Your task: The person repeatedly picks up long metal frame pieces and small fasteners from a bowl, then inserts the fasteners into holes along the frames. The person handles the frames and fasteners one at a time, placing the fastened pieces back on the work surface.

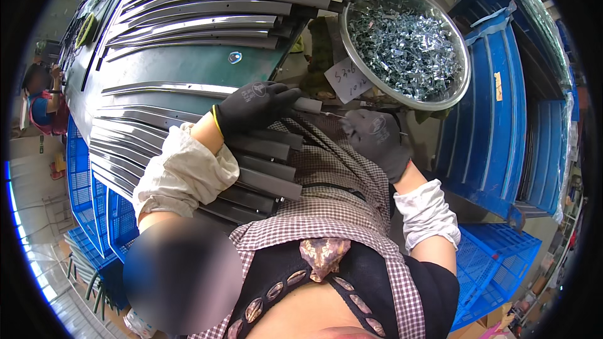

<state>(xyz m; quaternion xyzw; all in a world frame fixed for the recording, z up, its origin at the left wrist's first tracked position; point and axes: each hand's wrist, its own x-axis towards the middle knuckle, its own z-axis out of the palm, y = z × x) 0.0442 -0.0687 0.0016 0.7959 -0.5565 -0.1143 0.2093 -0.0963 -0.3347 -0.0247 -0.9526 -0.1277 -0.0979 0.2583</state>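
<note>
My left hand (256,107), in a black glove, is closed over a long, dark, glossy strip (169,88) near its right end. That end sticks out past my fingers. To its right, my right hand (377,141), in a dark grey glove, is closed around a tool with a thin metal shaft (333,115). The shaft points left at the strip's end; whether the two touch, I cannot tell. The tool's handle is hidden in my fist. Several similar strips (270,182) lie side by side under my left forearm.
More dark strips (207,9) lie across the far part of the green table (195,63). A clear round bowl (461,81) heaped with small metal clips stands at the far right, a handwritten card (347,80) beside it. Blue metal bins (490,107) and blue crates (496,263) line the right.
</note>
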